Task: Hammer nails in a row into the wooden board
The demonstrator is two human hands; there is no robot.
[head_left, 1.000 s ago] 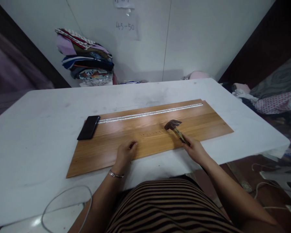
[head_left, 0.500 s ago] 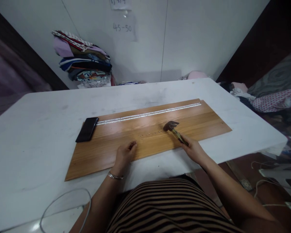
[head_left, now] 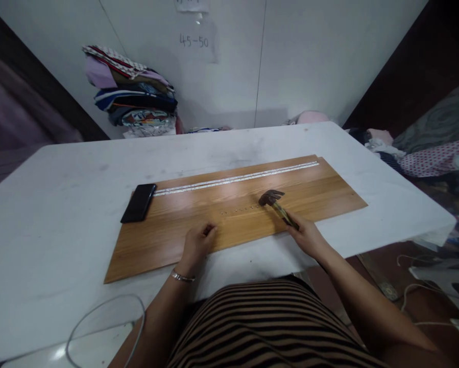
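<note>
A long wooden board (head_left: 168, 237) lies across a white table (head_left: 61, 204). My right hand (head_left: 308, 237) grips the handle of a small claw hammer (head_left: 277, 204), whose head rests near a short row of small nails (head_left: 240, 210) in the board. My left hand (head_left: 196, 245) lies on the board's near edge with its fingers curled in; whether it holds anything is hidden. A thin silvery strip (head_left: 237, 179) runs along the board's far side.
A black phone (head_left: 139, 202) lies on the board's left far corner. A grey cable (head_left: 99, 317) loops at the table's near left. Folded fabrics (head_left: 131, 94) are stacked against the wall. Cloth piles (head_left: 424, 153) sit right of the table.
The hammer head has shifted only slightly over the nail row. Both hands stay where they were; the view has wobbled a little.
</note>
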